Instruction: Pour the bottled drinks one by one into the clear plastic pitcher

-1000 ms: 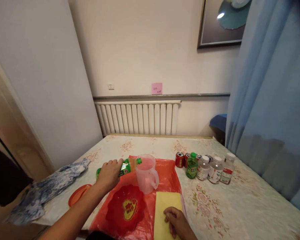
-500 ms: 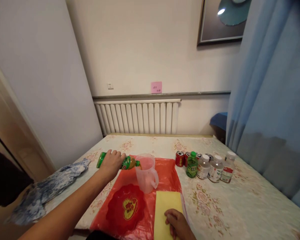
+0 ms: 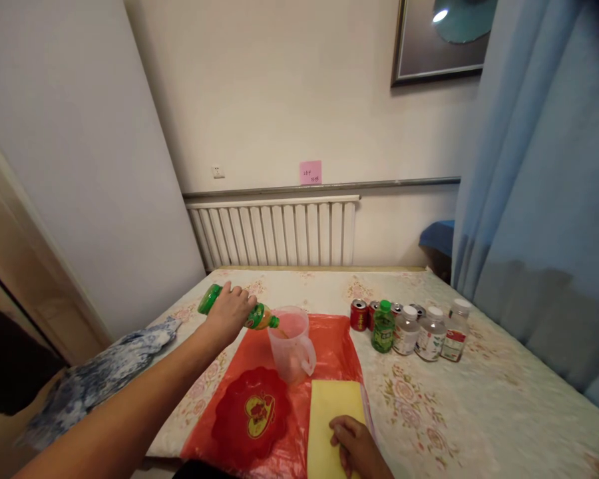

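My left hand point(image 3: 231, 311) is closed round a green drink bottle point(image 3: 259, 317), tipped so its mouth points down at the rim of a clear plastic measuring jug point(image 3: 290, 342). The jug holds pinkish liquid and stands on a red plastic sheet point(image 3: 332, 352). My right hand point(image 3: 355, 447) rests with curled fingers on the near end of a yellow cloth point(image 3: 332, 406) by the table's front edge.
A red plate with a yellow emblem point(image 3: 252, 416) lies on the sheet. To the right stand red cans point(image 3: 359, 315), a small green bottle point(image 3: 383, 328) and clear bottles point(image 3: 430, 332). A blue patterned cloth point(image 3: 100, 372) hangs off the left edge. Blue curtain point(image 3: 544, 199) at right.
My left hand has lifted the bottle's base and tilted its mouth down to the jug's rim. The right hand has stayed on the yellow cloth.
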A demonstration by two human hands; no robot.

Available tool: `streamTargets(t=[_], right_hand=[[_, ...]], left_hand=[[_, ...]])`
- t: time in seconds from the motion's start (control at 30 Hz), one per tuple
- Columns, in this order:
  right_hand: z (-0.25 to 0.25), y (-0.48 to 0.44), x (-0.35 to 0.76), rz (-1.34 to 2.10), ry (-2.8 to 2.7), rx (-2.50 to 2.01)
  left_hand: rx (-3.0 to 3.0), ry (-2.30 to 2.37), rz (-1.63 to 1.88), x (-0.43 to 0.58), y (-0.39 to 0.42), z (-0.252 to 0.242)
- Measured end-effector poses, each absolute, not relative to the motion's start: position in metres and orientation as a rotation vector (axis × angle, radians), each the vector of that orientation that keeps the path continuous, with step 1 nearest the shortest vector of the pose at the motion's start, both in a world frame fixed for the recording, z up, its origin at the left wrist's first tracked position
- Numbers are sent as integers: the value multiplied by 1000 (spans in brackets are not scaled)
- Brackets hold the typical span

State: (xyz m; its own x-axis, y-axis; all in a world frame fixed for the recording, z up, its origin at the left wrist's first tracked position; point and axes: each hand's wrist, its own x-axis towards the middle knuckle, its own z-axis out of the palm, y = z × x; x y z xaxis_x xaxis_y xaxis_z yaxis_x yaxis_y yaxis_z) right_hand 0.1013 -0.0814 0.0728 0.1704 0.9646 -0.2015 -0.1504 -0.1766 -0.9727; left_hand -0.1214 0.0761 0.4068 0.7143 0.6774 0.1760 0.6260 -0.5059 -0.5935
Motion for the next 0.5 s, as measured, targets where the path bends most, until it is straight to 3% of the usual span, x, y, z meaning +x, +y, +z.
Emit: streamTargets(t=[0.5], right_hand=[[69, -83, 103, 1264, -799, -1280]], left_hand=[[-2253, -928, 130, -93, 80, 411]])
